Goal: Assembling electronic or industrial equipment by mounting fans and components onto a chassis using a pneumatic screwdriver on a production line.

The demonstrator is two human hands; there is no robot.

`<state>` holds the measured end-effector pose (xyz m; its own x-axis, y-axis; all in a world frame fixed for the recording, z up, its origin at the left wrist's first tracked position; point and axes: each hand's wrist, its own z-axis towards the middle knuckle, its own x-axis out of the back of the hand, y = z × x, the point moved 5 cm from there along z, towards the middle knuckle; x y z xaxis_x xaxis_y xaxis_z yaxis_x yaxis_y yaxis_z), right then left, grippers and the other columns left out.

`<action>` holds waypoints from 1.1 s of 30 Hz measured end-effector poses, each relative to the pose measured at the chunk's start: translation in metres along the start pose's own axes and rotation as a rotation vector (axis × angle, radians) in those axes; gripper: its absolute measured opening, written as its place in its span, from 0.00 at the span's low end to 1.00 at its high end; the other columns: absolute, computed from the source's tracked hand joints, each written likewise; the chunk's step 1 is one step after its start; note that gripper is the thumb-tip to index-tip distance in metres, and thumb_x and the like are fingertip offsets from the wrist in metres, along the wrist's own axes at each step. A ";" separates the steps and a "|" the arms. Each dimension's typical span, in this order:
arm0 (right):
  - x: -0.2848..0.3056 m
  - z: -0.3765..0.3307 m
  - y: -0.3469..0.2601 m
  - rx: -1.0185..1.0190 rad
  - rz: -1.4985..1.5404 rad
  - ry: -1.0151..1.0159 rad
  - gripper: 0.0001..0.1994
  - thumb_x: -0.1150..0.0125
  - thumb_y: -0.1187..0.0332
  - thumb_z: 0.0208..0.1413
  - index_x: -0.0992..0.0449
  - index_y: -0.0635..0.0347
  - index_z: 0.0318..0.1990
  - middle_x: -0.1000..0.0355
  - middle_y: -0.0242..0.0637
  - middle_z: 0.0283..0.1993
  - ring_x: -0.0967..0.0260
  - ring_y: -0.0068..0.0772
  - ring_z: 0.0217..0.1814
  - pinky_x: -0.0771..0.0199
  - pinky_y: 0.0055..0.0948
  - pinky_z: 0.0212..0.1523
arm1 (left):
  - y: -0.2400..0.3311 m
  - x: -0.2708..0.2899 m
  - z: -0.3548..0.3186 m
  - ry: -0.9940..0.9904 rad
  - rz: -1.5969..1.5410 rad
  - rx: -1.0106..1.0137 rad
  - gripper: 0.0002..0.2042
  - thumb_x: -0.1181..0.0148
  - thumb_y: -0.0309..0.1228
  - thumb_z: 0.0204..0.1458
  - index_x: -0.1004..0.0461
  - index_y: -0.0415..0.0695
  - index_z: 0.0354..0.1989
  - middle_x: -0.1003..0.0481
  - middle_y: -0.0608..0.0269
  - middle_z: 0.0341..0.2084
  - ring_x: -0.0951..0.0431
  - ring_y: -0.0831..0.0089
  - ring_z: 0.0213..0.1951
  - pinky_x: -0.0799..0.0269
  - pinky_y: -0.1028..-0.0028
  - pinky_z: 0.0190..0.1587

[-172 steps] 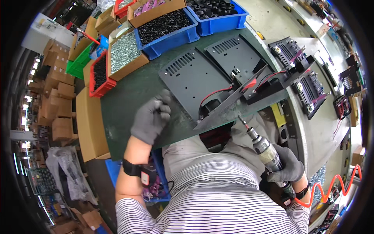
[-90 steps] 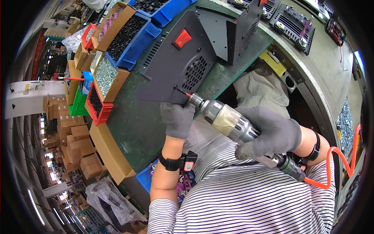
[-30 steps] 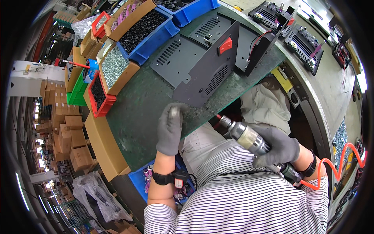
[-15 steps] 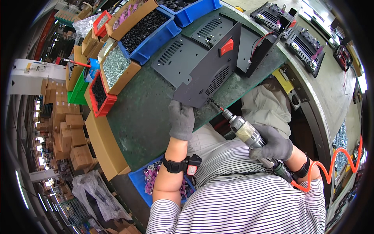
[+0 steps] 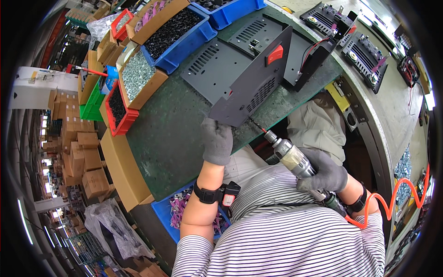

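A dark grey metal chassis (image 5: pixel 217 78) with vent slots lies on the green mat (image 5: pixel 170 134). Its front panel (image 5: pixel 251 87), with a red rocker switch (image 5: pixel 275 54), stands tilted up. My left hand (image 5: pixel 217 141), in a grey glove, grips the panel's lower near corner. My right hand (image 5: pixel 325 173), also gloved, holds a pneumatic screwdriver (image 5: pixel 290 154). The screwdriver's bit (image 5: pixel 256 125) touches the panel's lower edge, just right of my left hand. An orange coiled air hose (image 5: pixel 397 196) runs from the tool past my right wrist.
Bins of parts line the far left: a blue bin of black pieces (image 5: pixel 177 34), a cardboard box of silver screws (image 5: pixel 136 81), a red bin (image 5: pixel 117 108). More open chassis (image 5: pixel 369 46) sit at the far right. A blue bin (image 5: pixel 173 214) is under the bench edge.
The screwdriver's bit stays at the panel's lower edge. My left hand keeps its grip on the corner. One second ago the tool was lower and away from the panel.
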<state>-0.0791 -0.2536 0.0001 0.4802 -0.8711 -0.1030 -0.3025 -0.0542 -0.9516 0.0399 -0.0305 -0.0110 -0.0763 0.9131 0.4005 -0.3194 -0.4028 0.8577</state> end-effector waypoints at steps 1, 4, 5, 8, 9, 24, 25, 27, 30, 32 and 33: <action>0.000 0.000 -0.001 0.023 -0.005 -0.001 0.28 0.28 0.62 0.41 0.33 0.65 0.48 0.33 0.32 0.35 0.39 0.24 0.36 0.35 0.26 0.40 | 0.003 0.001 0.000 0.002 -0.003 0.003 0.23 0.51 0.46 0.58 0.29 0.32 0.40 0.26 0.54 0.32 0.26 0.69 0.34 0.32 0.71 0.37; 0.000 0.004 0.000 -0.040 -0.061 -0.047 0.28 0.29 0.62 0.41 0.33 0.65 0.48 0.33 0.32 0.34 0.38 0.24 0.36 0.35 0.25 0.40 | 0.003 0.002 0.000 -0.001 -0.011 -0.004 0.23 0.51 0.46 0.58 0.29 0.33 0.41 0.26 0.52 0.33 0.25 0.65 0.35 0.32 0.69 0.38; -0.001 0.005 -0.002 -0.042 -0.062 -0.048 0.28 0.29 0.62 0.41 0.33 0.65 0.48 0.33 0.32 0.34 0.38 0.24 0.36 0.35 0.25 0.40 | 0.003 0.002 0.002 -0.009 -0.018 -0.014 0.23 0.51 0.46 0.58 0.29 0.33 0.41 0.26 0.52 0.33 0.25 0.63 0.35 0.32 0.68 0.38; -0.002 0.007 -0.001 -0.103 0.026 0.001 0.27 0.30 0.63 0.41 0.33 0.66 0.47 0.33 0.32 0.33 0.38 0.23 0.35 0.35 0.25 0.39 | 0.010 0.002 0.005 -0.067 -0.012 -0.068 0.22 0.52 0.45 0.58 0.29 0.34 0.42 0.26 0.51 0.34 0.25 0.60 0.37 0.32 0.68 0.41; 0.000 0.008 -0.002 -0.101 0.014 -0.015 0.27 0.30 0.63 0.41 0.33 0.66 0.47 0.33 0.32 0.33 0.38 0.23 0.35 0.35 0.25 0.38 | 0.010 0.002 0.005 -0.067 -0.012 -0.066 0.22 0.52 0.45 0.58 0.29 0.34 0.42 0.26 0.51 0.34 0.25 0.60 0.37 0.32 0.68 0.41; 0.002 0.001 -0.015 -0.020 -0.148 -0.148 0.30 0.27 0.62 0.40 0.34 0.65 0.49 0.33 0.34 0.34 0.37 0.25 0.34 0.33 0.25 0.37 | -0.027 0.027 -0.027 -0.254 -1.281 0.888 0.12 0.49 0.32 0.58 0.29 0.38 0.45 0.25 0.61 0.28 0.34 0.82 0.19 0.41 0.86 0.16; 0.000 0.003 -0.019 -0.021 -0.148 -0.149 0.30 0.27 0.62 0.40 0.34 0.65 0.49 0.33 0.34 0.34 0.37 0.25 0.34 0.33 0.25 0.37 | -0.020 0.026 -0.029 -0.253 -1.281 0.889 0.12 0.49 0.32 0.58 0.29 0.38 0.45 0.25 0.61 0.28 0.34 0.82 0.19 0.41 0.86 0.16; -0.004 0.007 -0.025 -0.002 -0.115 -0.181 0.31 0.27 0.61 0.39 0.34 0.65 0.50 0.32 0.34 0.35 0.35 0.25 0.34 0.32 0.26 0.37 | -0.009 0.029 -0.028 -0.341 -0.923 0.685 0.14 0.48 0.36 0.58 0.28 0.37 0.43 0.26 0.66 0.22 0.36 0.86 0.16 0.43 0.86 0.16; -0.008 0.012 -0.032 0.052 -0.208 -0.217 0.31 0.27 0.61 0.39 0.34 0.65 0.50 0.31 0.34 0.35 0.35 0.25 0.35 0.32 0.26 0.38 | -0.001 0.029 -0.032 -0.298 -0.749 0.673 0.15 0.47 0.39 0.57 0.27 0.38 0.41 0.28 0.70 0.19 0.39 0.89 0.15 0.46 0.87 0.15; -0.012 0.015 -0.035 0.029 -0.209 -0.232 0.31 0.27 0.61 0.39 0.33 0.64 0.50 0.31 0.34 0.35 0.35 0.25 0.35 0.32 0.25 0.38 | 0.000 0.024 -0.037 -0.308 -0.830 0.722 0.16 0.48 0.40 0.58 0.27 0.38 0.41 0.29 0.72 0.18 0.40 0.89 0.14 0.48 0.87 0.14; -0.014 0.015 -0.035 0.007 -0.208 -0.246 0.31 0.27 0.61 0.39 0.33 0.64 0.50 0.31 0.34 0.35 0.34 0.25 0.35 0.32 0.25 0.38 | 0.001 0.020 -0.040 -0.317 -0.909 0.770 0.16 0.48 0.41 0.58 0.27 0.38 0.40 0.30 0.73 0.17 0.41 0.89 0.14 0.49 0.87 0.14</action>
<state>-0.0625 -0.2323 0.0304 0.7164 -0.6972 0.0277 -0.1717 -0.2146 -0.9615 0.0005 -0.0103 -0.0148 0.1497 0.8683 -0.4730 0.5118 0.3412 0.7884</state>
